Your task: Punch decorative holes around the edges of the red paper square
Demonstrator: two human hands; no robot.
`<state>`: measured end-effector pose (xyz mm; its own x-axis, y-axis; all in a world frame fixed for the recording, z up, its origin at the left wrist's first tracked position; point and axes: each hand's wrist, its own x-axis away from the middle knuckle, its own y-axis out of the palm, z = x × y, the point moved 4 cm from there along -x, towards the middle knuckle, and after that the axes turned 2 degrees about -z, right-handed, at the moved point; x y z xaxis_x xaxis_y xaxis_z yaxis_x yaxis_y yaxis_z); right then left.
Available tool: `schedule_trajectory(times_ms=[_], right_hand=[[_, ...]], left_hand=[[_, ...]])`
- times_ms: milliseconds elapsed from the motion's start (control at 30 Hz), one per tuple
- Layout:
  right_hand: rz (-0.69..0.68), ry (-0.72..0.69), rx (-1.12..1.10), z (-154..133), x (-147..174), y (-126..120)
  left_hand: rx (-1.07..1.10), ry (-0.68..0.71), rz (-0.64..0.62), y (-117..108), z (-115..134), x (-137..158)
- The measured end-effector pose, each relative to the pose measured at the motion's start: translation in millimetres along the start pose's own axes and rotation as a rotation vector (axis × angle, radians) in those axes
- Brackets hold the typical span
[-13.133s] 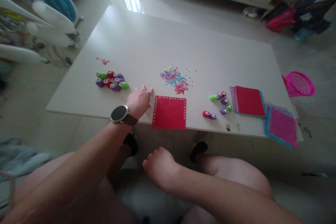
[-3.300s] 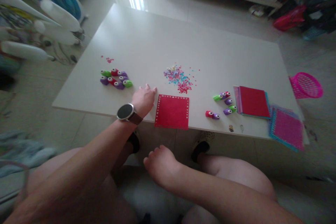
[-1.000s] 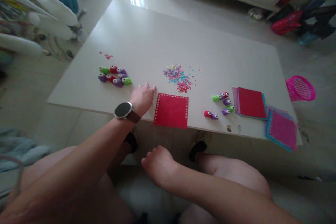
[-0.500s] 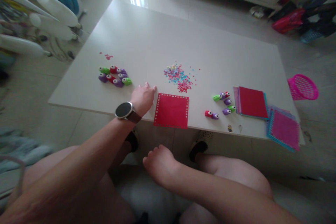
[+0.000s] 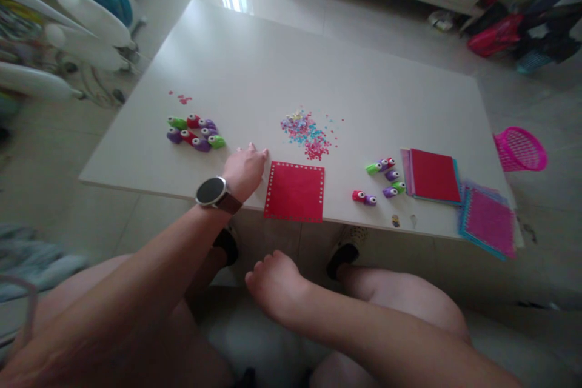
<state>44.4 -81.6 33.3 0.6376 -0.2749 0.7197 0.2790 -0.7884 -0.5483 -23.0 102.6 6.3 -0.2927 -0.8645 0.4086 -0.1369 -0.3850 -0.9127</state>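
Note:
My left hand (image 5: 246,170), with a watch (image 5: 212,191) on its wrist, lies on the table with its fingers spread. It is just left of a square red paper sheet (image 5: 294,191) with small punched holes along its edges; the sheet's lower edge reaches the table edge. My right hand (image 5: 275,285) hovers over my lap, below the table edge, its fingers curled in; whatever they may hold is hidden. Beyond the sheet is a heap of tiny coloured paper cut-outs (image 5: 304,133).
Several small craft punches (image 5: 195,132) in green, red and purple stand at left, near a few pink bits (image 5: 184,99). More punches (image 5: 391,176) stand at right, beside a coloured paper stack (image 5: 434,176) and punched sheets (image 5: 488,221). A pink basket (image 5: 521,148) is beyond the right edge.
The whole view has shifted slightly, so things appear a little further left. Both hands keep their poses, and nothing on the table has moved.

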Motion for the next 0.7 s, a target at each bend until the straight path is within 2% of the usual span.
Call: schedule_trajectory(times_ms=[300, 700], right_hand=[[0.024, -0.007, -0.005, -3.7, 0.2, -4.5], [-0.033, 0.002, 0.021, -0.6, -1.3, 0.6]], left_hand=[[0.004, -0.008, -0.016, -2.0, 2.1, 1.5], [-0.003, -0.004, 0.025, 4.1, -0.5, -2.6]])
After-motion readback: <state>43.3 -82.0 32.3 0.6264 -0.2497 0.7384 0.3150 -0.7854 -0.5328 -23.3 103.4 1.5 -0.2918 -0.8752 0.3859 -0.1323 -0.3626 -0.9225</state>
